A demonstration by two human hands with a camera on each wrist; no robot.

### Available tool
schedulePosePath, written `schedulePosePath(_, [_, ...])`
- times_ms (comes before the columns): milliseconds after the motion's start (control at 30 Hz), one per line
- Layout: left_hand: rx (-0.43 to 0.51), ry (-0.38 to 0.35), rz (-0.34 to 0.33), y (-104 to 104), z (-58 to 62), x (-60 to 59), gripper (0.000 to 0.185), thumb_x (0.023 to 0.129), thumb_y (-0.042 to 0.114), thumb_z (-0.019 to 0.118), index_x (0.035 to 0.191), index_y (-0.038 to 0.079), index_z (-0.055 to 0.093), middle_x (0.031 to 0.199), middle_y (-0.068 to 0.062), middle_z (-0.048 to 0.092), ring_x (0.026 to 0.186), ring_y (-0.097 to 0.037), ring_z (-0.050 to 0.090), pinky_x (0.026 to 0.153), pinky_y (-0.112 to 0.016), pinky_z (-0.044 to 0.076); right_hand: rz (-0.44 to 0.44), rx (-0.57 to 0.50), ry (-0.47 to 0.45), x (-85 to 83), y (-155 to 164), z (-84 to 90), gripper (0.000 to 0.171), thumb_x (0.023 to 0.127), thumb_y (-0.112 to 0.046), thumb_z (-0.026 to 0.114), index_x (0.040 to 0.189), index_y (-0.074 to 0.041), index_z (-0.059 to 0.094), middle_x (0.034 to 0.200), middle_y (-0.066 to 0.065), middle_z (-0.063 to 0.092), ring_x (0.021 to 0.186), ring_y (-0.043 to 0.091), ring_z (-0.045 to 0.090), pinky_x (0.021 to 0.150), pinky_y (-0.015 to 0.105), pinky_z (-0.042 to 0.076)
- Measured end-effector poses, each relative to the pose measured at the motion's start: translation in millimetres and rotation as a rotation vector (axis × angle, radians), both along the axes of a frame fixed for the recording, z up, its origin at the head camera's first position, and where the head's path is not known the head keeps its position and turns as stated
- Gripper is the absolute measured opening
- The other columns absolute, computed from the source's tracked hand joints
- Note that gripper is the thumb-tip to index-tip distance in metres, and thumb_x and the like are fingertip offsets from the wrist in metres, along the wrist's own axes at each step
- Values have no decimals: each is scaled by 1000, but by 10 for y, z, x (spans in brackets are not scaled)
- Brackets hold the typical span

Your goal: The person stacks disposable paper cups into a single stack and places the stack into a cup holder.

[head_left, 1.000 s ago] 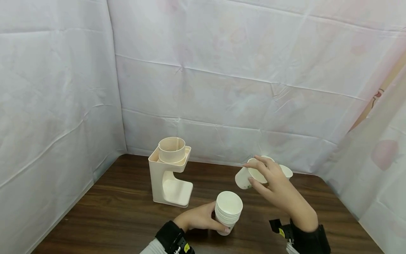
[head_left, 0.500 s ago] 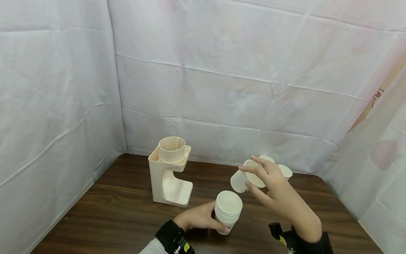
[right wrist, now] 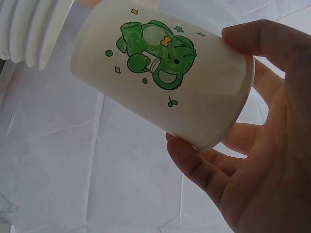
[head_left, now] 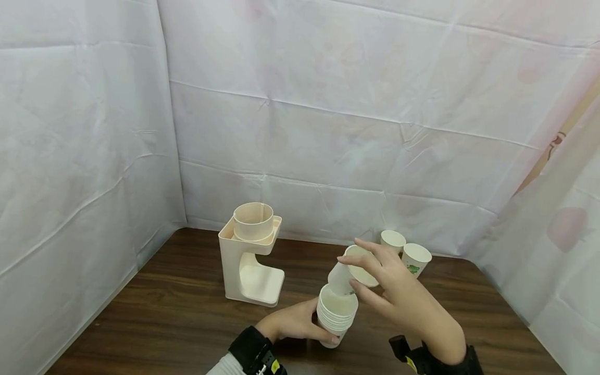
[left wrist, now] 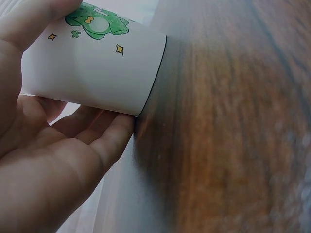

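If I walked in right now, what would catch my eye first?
Most likely the right hand at the table's middle, tilting a single paper cup with a green cartoon print over a stack of cups gripped by the left hand. Next, the cream cup holder to the left, and two loose cups by the back curtain.

This is a small recording booth, not a lived-in room. White creased sheets (head_left: 328, 130) hang as walls at 9, 12 and 3 o'clock around a dark wooden worktop (head_left: 164, 312). On it stand only a cream cup dispenser (head_left: 250, 255) and paper cups (head_left: 403, 250).
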State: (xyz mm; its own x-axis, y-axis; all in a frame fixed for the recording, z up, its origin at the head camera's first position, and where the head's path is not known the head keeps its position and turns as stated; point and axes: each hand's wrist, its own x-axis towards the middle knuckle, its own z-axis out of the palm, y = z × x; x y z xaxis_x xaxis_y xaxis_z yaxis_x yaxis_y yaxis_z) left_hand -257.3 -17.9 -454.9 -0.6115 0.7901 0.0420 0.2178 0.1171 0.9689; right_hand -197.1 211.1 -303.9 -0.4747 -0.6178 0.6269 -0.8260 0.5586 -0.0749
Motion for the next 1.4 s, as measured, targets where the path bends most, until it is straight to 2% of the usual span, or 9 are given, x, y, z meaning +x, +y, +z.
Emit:
schedulePosePath(200, [-7,-2,4,-5,14,1,66,84,18,82,139,30,47,124,11,62,117,-8,55,105,-40,35,47,21,-9,-10,-66,-32,47,94,-17,68,138,-27,57,142,5,50,133,33,46,90,56,47])
schedulePosePath(367, [-8,10,2,-6,6,-4,65,84,18,81,139,29,47,124,11,61,117,-8,55,105,-39,35,33,63,-67,-18,-101,-101,53,92,-16,71,140,-31,55,141,5,51,130,31,48,89,52,49])
schedulePosePath(667, [-17,34,-13,2,1,-13,64,85,19,81,138,28,47,123,12,61,115,-8,56,102,-34,38,-11,110,-196,-49,-137,-231,48,93,-19,73,136,-35,58,140,4,53,127,28,49,85,39,52])
schedulePosePath(867, [-13,27,-27,1,10,1,64,86,19,80,139,28,45,122,10,61,114,-9,56,100,-32,40,-19,145,-238,-22,-140,-249,44,94,-21,71,135,-34,59,138,2,53,125,26,50,86,41,52])
schedulePosePath(1067, [-29,33,-12,-13,22,9,65,85,21,80,139,28,45,121,11,61,112,-8,58,97,-31,42,-5,169,-304,-22,-155,-269,41,95,-25,71,133,-34,60,138,3,53,123,23,50,88,41,51])
schedulePosePath(1400, [-21,3,-11,-26,22,14,71,86,20,80,145,24,42,121,9,62,111,-9,58,97,-31,43,-10,195,-399,-37,-189,-299,33,100,-39,63,132,-32,62,132,-1,55,120,22,52,89,44,51])
